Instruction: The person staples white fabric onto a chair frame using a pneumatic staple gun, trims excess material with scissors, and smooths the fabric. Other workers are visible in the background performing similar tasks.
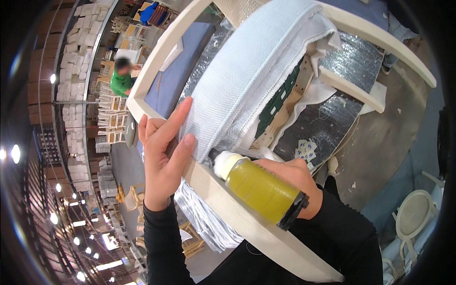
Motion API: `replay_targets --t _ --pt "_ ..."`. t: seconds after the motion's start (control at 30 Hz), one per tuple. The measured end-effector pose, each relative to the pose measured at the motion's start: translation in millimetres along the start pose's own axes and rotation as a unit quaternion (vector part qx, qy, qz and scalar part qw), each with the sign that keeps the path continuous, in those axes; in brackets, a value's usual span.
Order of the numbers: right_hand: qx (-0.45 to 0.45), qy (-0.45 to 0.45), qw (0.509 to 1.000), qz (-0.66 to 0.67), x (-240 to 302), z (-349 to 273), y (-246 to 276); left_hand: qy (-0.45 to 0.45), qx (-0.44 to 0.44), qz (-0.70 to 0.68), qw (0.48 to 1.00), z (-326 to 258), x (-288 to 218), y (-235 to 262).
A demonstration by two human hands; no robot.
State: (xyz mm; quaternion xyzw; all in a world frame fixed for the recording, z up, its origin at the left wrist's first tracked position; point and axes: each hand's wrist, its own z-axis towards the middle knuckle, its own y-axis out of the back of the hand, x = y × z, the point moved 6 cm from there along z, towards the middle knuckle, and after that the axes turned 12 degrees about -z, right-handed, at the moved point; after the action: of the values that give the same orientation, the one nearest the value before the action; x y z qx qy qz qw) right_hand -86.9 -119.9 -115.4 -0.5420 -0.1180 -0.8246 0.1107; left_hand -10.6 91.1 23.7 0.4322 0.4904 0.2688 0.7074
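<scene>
A cream wooden chair frame (247, 213) lies tipped on a dark, plastic-wrapped work surface. Its seat is covered in light blue woven fabric (247, 61) with a piped edge. The fabric's loose edge stands away from the underside, where green webbing (280, 102) and a wooden inner frame show. My left hand (166, 147) lies against the covered corner beside the frame, index finger and thumb stretched out. In my right hand (299, 183) is a yellow-green cylindrical tool (261, 192) with a black end. Its black tip is at the fabric corner; its grip is hidden.
Blue padded benches (183, 61) stand beyond the chair. A small patterned sheet (306, 149) lies on the wrapped surface (342, 111). At far left a person in green (121, 78) works among stacked chairs. A round-backed chair (415, 213) stands at right.
</scene>
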Motion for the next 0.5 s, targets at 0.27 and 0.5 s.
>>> replay_targets --t 0.27,0.5 --pt "-0.136 -0.211 0.922 -0.294 -73.3 -139.8 8.4 -0.035 -0.085 0.029 0.995 -3.6 -3.9 -4.5" --pt "-0.034 -0.553 0.707 -0.440 -31.6 -337.3 33.5 -0.085 -0.099 0.060 0.990 -8.7 -34.1 -10.7"
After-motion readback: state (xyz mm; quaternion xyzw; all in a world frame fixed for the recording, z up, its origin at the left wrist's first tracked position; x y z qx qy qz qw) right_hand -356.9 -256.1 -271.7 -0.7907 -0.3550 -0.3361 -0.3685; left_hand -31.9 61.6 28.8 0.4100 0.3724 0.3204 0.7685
